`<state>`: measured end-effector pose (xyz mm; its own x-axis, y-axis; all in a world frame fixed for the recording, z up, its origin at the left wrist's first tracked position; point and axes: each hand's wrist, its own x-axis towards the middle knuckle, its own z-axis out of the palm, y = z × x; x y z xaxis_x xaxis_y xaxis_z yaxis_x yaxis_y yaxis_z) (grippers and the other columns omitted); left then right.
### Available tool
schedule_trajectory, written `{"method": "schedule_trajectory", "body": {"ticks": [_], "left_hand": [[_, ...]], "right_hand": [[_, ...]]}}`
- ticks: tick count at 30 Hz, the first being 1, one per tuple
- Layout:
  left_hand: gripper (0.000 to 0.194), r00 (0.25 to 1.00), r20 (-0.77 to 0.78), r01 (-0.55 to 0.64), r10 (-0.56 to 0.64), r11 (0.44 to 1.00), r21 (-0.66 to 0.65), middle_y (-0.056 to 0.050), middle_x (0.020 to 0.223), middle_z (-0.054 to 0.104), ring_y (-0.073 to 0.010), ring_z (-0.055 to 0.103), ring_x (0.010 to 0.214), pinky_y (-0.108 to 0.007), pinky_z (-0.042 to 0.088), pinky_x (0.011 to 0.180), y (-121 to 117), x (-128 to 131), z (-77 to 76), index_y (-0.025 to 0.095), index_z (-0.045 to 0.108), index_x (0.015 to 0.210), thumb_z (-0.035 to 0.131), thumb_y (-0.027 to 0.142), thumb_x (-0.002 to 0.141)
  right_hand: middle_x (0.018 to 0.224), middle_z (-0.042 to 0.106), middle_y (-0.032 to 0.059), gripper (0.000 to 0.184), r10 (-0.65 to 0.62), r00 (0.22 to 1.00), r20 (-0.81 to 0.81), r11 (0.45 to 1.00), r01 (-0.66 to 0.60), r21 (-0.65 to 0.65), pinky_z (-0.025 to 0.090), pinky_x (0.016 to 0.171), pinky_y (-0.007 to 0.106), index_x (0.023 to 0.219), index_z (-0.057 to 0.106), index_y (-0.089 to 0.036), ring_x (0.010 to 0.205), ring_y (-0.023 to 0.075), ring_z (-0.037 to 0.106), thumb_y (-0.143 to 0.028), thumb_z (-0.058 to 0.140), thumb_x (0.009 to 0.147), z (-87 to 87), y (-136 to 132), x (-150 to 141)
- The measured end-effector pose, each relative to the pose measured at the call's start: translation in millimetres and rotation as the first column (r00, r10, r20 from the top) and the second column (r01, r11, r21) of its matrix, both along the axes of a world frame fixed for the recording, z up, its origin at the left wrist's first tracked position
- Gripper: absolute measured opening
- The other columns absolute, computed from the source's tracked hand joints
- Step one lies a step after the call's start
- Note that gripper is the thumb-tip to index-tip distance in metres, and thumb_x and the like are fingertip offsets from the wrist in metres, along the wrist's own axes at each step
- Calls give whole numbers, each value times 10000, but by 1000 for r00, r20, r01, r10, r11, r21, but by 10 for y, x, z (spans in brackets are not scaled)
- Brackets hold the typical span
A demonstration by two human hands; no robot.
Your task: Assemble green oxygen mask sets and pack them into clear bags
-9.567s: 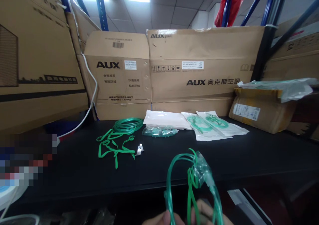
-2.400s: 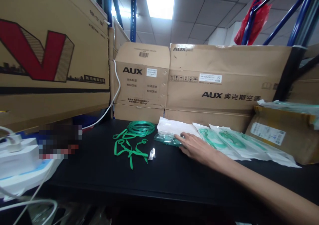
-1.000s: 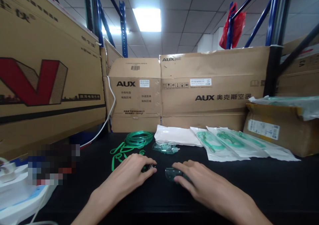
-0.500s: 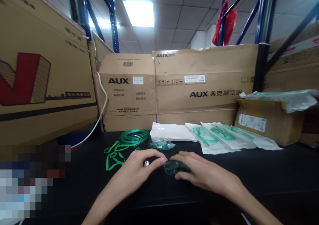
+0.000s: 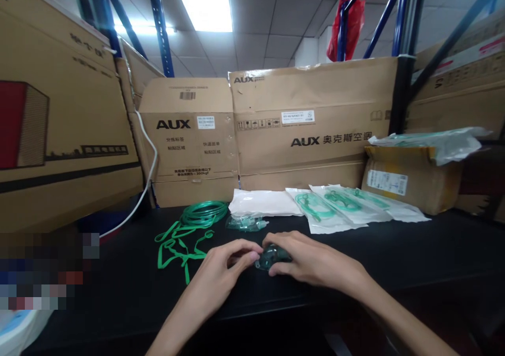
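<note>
A clear green oxygen mask [image 5: 268, 258] lies just above the black table, gripped by my right hand [image 5: 302, 256]. The fingers of that hand wrap over the mask's right side, with the thumb along the near edge. My left hand [image 5: 232, 261] pinches thumb and fingertips together at the mask's left edge; whatever lies between those fingertips is hidden. Left of it, a green elastic strap [image 5: 181, 251] is spread in loops on the table. Behind the strap rests a coil of green tubing [image 5: 204, 213]. A small clear plastic packet of parts [image 5: 246, 223] sits beyond my hands.
A white packet [image 5: 264, 203] lies at the back, beside several bagged green tubing sets [image 5: 341, 201]. An open cardboard box [image 5: 414, 182] with more bags on top stands at the right. Large cartons [image 5: 300, 159] wall the back; a white cable [image 5: 148, 177] hangs at left.
The silvery piece seen inside my left hand's grip no longer shows. Both hands stay at the mask, and more of the green strap is visible. The camera view has shifted slightly.
</note>
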<state>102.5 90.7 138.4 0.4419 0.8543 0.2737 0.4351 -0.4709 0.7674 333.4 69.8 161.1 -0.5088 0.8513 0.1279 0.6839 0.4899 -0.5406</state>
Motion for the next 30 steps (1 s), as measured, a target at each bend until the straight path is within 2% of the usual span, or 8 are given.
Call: {"method": "schedule_trajectory", "body": {"ticks": [3,6,8,11,16,23,26,30], "left_hand": [[267,1000,1,-26,26,1000,-1,-17,991,760,-225,695,931,-313,517,870,-12,-10,0,246,748,1110,659,391,905],[387,998,59,-1,3,999,-33,-15,938,759,-222,701,921,-316,520,871,-5,-15,-5,235,688,1252,669,378,893],[400,996,89,17,-13,999,-50,-13,923,761,-219,703,926,-317,513,882,10,-19,-10,231,672,1273,665,377,900],[337,997,75,-10,11,1000,-19,-14,900,736,-207,678,878,-306,506,840,34,-28,-21,220,715,1181,686,369,880],[286,997,20,-80,79,994,70,-23,974,683,-187,618,816,-291,495,758,43,-52,-60,244,739,1100,692,396,863],[314,997,2,-81,81,995,51,-25,993,693,-192,628,823,-286,500,739,58,-68,-96,252,715,1099,670,469,876],[354,983,19,-181,180,983,30,-26,930,708,-198,647,783,-286,502,705,32,-49,-85,224,684,1041,686,524,853],[360,955,-81,-284,286,958,29,-4,795,727,-217,667,755,-299,468,701,-74,-9,-26,233,690,871,632,589,876]], "right_hand": [[1149,647,34,310,1,1000,-8,1000,-1,4,444,994,381,1229,611,-317,1206,259,552,-390,667,933,-4,4,-13],[1177,638,42,373,-8,1000,-17,1000,8,4,438,1012,377,1272,599,-318,1198,253,566,-417,683,922,-1,-4,-23],[1180,650,30,367,-4,1000,-22,1000,4,-2,433,1018,373,1264,605,-329,1219,251,558,-432,683,920,4,-6,-33],[1163,670,8,321,-2,1000,-30,1000,1,-13,433,1009,366,1233,620,-347,1231,250,550,-434,669,928,9,-5,-50],[1137,683,9,312,2,999,-41,1000,-3,-25,435,1003,361,1229,626,-350,1216,244,559,-429,664,930,6,-7,-61],[1139,676,23,359,0,999,-36,998,-3,-61,449,987,364,1247,635,-364,1188,248,582,-471,684,908,26,5,-42],[1129,667,22,355,-14,999,-43,997,11,-70,456,979,369,1231,641,-367,1156,249,600,-487,691,900,38,-11,-47],[1105,639,18,410,-70,996,-63,995,66,-72,471,959,380,1197,622,-356,1120,264,605,-505,752,838,17,-37,-74]]}}
